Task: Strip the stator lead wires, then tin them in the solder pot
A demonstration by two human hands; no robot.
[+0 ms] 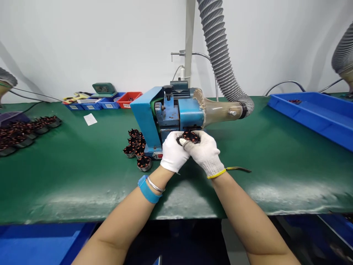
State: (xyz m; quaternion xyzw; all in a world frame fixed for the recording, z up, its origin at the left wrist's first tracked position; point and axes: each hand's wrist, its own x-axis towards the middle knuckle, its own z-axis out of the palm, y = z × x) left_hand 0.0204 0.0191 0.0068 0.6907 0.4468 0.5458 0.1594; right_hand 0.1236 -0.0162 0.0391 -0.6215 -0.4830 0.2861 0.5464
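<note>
Both of my hands wear white gloves and grip one motor stator (pixel 191 137), a round black part with copper windings. My left hand (pixel 174 151) closes on its left side, and my right hand (pixel 204 151) wraps its right side with the thumb across the front. The stator is at the front of a blue belt-driven machine (pixel 146 117), just under its blue hood; whether it touches the machine I cannot tell. Several more stators (pixel 135 142) cluster left of the machine, with a single stator (pixel 144 163) closest to me.
A grey hose (pixel 220 48) joins the machine's right-hand funnel (pixel 219 113). A large blue tray (pixel 311 110) stands at right, small bins (pixel 110 103) at the back left. More stators (pixel 24 134) line the far left. A thin tool (pixel 238 169) lies by my right wrist.
</note>
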